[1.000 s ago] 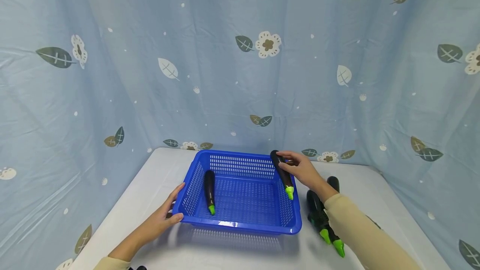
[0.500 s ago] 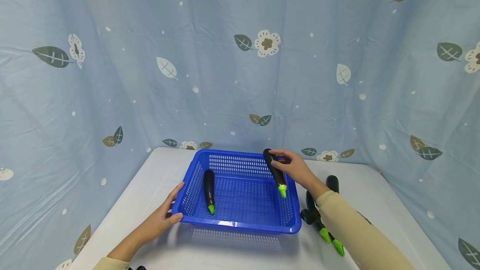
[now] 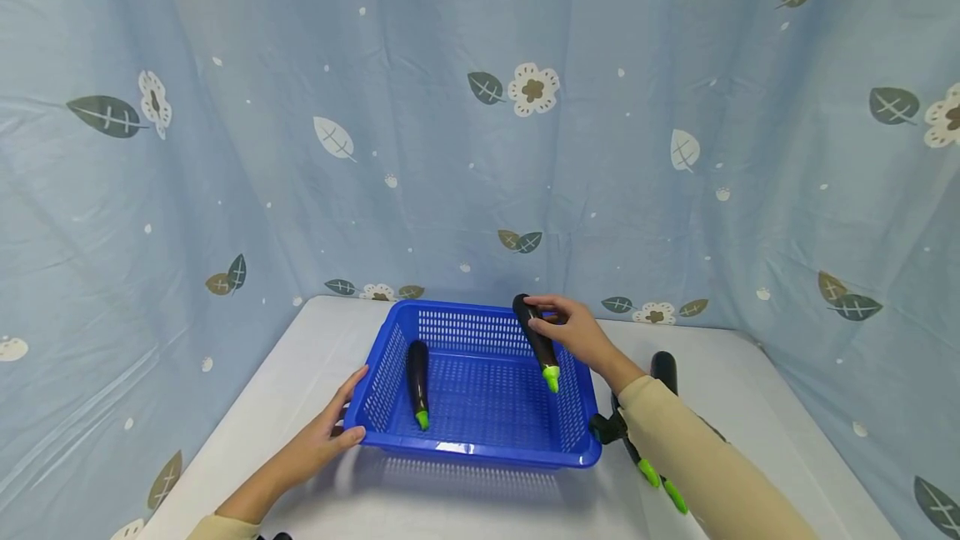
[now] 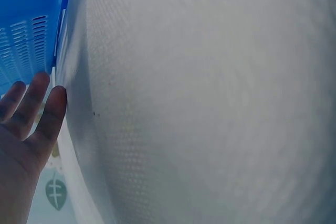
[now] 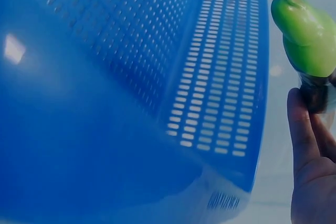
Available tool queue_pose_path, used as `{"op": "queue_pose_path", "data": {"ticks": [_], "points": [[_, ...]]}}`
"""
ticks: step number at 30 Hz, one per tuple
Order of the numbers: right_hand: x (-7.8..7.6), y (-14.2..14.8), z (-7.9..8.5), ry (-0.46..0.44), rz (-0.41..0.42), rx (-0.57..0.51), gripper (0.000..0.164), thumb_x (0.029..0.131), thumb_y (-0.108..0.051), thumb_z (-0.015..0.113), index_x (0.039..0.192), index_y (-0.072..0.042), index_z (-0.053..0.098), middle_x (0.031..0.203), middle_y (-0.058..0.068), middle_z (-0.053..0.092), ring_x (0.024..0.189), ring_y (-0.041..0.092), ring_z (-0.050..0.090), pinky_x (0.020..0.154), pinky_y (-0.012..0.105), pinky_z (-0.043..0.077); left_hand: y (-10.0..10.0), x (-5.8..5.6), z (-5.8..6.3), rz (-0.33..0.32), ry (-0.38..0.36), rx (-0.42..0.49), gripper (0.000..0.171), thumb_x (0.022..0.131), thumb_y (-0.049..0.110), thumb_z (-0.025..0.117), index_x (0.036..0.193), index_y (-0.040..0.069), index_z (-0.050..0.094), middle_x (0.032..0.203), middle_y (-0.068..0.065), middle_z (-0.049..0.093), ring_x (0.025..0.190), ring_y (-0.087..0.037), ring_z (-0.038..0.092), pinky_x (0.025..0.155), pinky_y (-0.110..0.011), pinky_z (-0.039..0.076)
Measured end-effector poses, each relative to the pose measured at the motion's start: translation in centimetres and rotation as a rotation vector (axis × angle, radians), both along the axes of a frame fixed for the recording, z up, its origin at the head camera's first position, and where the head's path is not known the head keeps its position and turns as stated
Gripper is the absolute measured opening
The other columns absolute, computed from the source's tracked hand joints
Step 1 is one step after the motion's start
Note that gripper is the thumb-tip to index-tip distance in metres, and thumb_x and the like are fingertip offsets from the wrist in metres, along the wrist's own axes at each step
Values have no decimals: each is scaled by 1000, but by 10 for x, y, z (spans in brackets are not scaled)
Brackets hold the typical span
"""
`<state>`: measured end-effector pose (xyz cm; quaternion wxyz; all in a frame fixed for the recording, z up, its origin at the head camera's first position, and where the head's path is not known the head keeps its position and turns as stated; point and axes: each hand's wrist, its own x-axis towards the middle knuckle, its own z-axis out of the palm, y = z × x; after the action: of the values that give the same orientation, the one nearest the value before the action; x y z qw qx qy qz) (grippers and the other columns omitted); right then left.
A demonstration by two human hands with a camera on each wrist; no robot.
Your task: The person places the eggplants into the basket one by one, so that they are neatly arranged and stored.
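Note:
A blue plastic basket [image 3: 480,452] with slotted walls stands on the table. One dark eggplant [image 3: 417,377] with a green stem end lies inside, on the left. My left hand [image 3: 322,440] touches the basket's left side, its fingers spread along the outer wall; the left wrist view shows these fingers [image 4: 46,119] straight. Above the basket's right part, my right hand [image 3: 577,332] pinches a second eggplant [image 3: 542,344] between thumb and fingers, tilted with the green end toward me. That green end [image 5: 310,38] also appears in the right wrist view.
More eggplants [image 3: 663,369] lie on the table right of the basket, partly hidden by my right sleeve [image 3: 697,448]. A small black device [image 3: 606,427] hangs at my right wrist. A blue patterned curtain [image 3: 420,148] surrounds the white table [image 3: 322,327].
My right hand has moved left with its eggplant, from the basket's right rim to further over the inside. My left hand and the basket have stayed put.

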<state>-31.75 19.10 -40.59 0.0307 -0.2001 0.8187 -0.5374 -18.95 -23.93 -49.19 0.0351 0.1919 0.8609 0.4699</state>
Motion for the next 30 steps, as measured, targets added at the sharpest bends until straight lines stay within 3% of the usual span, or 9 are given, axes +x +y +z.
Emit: {"op": "queue_pose_path", "data": {"ticks": [17, 30], "points": [[-2, -33, -12, -38, 23, 52, 41, 98, -22, 69, 138, -11, 63, 139, 18, 58, 120, 36, 61, 89, 43, 56, -1, 0, -3, -6, -11, 0, 82, 99, 22, 58, 164, 23, 9, 151, -37, 33, 126, -45, 51, 89, -34, 52], [-6, -56, -22, -102, 39, 23, 39, 98, -18, 70, 136, -12, 65, 138, 17, 58, 118, 34, 63, 90, 45, 55, -1, -3, -3, 29, -48, -18, 84, 99, 24, 58, 165, 27, 7, 152, -33, 34, 128, -45, 50, 92, -39, 51]]}}
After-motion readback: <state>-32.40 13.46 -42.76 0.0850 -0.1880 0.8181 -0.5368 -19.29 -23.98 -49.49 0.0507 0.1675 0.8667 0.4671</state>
